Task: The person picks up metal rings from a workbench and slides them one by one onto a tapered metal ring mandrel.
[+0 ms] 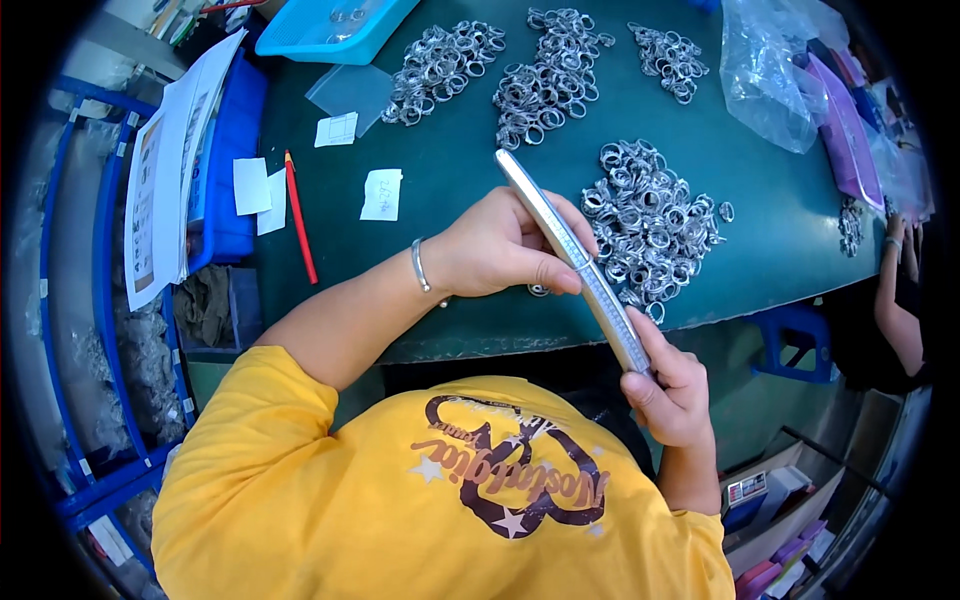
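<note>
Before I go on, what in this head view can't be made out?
All in the head view:
Long silver metal rod: lower end hidden by the right hand; surface markings too small to read.
Left hand: fingers partly hidden behind the rod.
Nearest heap of silver-coloured metal rings: upper rings hide lower ones.
Turquoise plastic basket: cut off by the top edge.

Left hand (497, 243), right hand (674, 395) — both pinching, apart

A green-topped counter (440, 150) stretched between a blue-framed rack (115, 487) at left and a blue stool (790, 325) on greenish floor (735, 385) at right.
</note>
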### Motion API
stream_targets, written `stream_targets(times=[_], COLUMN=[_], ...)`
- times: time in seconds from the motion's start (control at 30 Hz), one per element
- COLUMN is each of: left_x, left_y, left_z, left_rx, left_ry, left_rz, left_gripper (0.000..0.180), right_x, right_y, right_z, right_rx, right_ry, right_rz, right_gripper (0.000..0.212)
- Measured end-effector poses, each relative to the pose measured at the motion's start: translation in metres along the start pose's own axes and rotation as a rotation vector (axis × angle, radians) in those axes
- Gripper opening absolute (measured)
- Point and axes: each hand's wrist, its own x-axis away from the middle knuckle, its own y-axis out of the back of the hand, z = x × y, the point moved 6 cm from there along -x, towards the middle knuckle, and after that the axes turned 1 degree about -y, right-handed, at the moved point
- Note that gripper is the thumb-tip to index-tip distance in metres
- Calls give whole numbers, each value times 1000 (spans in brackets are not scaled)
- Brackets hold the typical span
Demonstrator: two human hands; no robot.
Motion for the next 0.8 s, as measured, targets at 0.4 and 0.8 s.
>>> stream_targets(times=[0.4, 0.8], left_x=[6, 7], left_y=[16, 13], left_z=[-11, 1], left_rx=[-897, -1118], left_ry=[-190, -278], left_rz=[-141, -239], left_gripper=[20, 13], right_x=[-26, -79], right_y=[63, 120], right_z=[10, 21], right_rx=[-664, -647], right_ry=[-345, -452], right_rz=[-258, -378], right_gripper=[51, 31])
